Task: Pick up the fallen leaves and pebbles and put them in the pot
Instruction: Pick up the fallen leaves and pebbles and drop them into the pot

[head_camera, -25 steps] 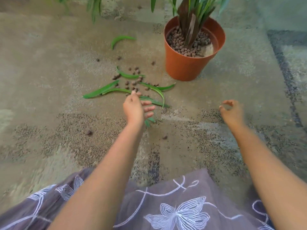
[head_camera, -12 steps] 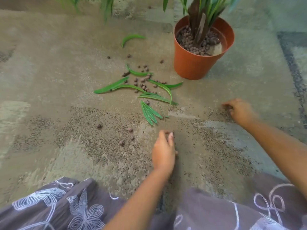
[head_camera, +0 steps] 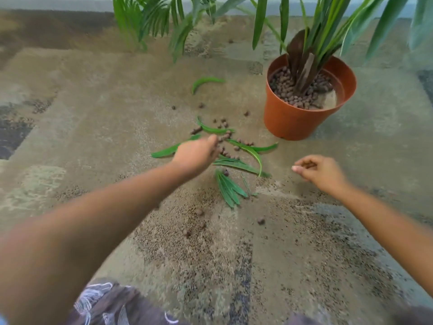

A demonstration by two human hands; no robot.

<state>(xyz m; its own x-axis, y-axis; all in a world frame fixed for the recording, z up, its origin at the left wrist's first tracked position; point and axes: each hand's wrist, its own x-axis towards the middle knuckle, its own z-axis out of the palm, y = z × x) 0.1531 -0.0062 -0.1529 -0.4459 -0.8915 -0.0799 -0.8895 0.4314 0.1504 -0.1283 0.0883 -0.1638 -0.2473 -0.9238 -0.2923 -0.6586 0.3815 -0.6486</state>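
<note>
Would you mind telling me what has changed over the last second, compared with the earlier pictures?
The left hand, down at the near pebbles half a second ago, has reached forward again to the scattered brown clay pebbles among the fallen green leaves. The right hand has lifted off the patterned carpet, fingers curled; whether it holds anything is unclear. The terracotta-coloured plastic pot has not moved.

Mottled tan-and-grey carpet (head_camera: 93,95) covers floor; pale wall base (head_camera: 58,3) along top; soft, even light.
</note>
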